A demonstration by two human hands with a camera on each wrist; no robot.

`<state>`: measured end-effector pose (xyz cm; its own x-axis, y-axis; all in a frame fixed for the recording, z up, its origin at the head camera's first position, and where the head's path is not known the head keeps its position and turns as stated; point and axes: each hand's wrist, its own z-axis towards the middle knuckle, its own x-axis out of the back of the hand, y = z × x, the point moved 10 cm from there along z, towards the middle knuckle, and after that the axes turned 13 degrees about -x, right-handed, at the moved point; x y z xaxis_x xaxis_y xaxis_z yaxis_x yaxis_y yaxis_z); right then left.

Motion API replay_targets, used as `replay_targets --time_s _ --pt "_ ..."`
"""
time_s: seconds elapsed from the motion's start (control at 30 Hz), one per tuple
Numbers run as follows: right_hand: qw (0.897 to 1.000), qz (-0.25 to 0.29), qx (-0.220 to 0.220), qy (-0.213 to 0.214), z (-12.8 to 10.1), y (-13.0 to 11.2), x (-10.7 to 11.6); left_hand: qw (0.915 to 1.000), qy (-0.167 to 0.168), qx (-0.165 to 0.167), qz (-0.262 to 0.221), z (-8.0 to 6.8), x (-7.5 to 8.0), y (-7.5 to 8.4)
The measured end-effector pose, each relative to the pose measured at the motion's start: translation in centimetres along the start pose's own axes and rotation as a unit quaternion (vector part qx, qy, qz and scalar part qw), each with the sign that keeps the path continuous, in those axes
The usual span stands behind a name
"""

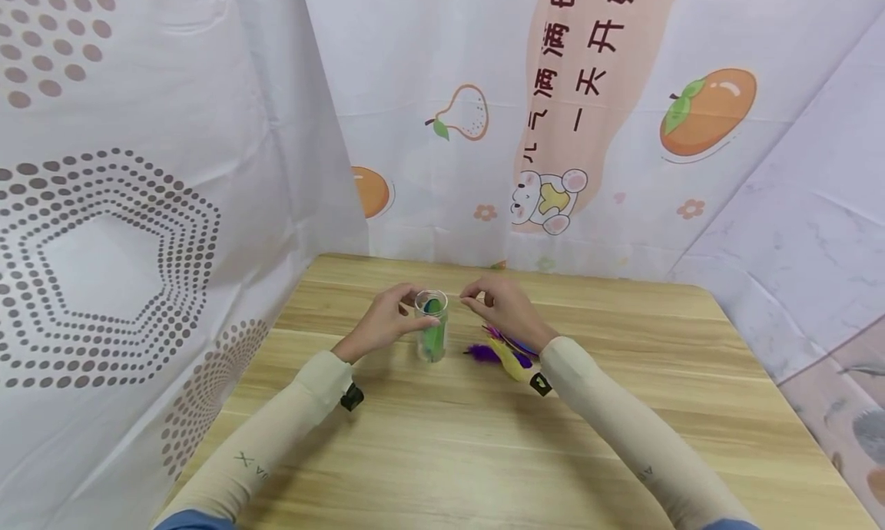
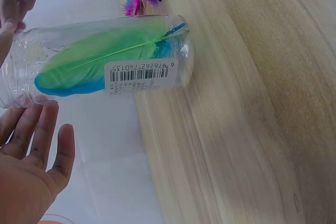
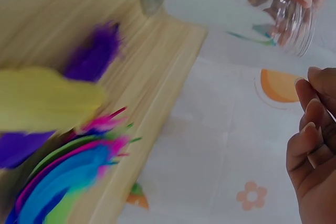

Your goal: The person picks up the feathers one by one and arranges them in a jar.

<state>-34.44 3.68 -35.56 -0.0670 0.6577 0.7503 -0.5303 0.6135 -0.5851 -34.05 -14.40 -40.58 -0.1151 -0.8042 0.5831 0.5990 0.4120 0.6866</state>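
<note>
Steadying the clear plastic jar (image 1: 432,326) near its rim, the left hand (image 1: 384,322) curls fingers and thumb round it where it stands upright mid-table, while the right hand (image 1: 503,307) hovers just beside the mouth with fingertips drawn together; whether it pinches anything I cannot tell. By my reckoning the work is barely begun: a green feather (image 2: 105,59) and a blue one (image 2: 68,86) sit inside, but the heap of loose feathers (image 1: 505,351) lies by the right wrist. All this rests on a pale wooden table (image 1: 484,453) boxed in by printed fruit-pattern cloth (image 1: 622,130).
</note>
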Motion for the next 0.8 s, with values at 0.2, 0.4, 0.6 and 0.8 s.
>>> replay_targets --time_s 0.2,0.4,0.6,0.8 --pt "1.000 -0.011 -0.007 0.014 -1.5 1.9 0.9 1.0000 0.000 0.004 -0.004 0.0 0.0 0.0" --pt "0.999 -0.024 -0.042 0.013 -2.8 4.4 1.5 1.0000 0.000 0.004 -0.004 -0.1 0.0 -0.1" --pt "0.997 -0.039 -0.068 0.014 -4.0 7.0 2.1 1.0000 0.002 0.004 -0.005 -0.2 0.1 -0.2" --pt "0.995 -0.053 -0.087 0.012 -5.5 9.3 2.8 0.9999 -0.002 0.006 -0.009 -0.1 0.0 -0.1"
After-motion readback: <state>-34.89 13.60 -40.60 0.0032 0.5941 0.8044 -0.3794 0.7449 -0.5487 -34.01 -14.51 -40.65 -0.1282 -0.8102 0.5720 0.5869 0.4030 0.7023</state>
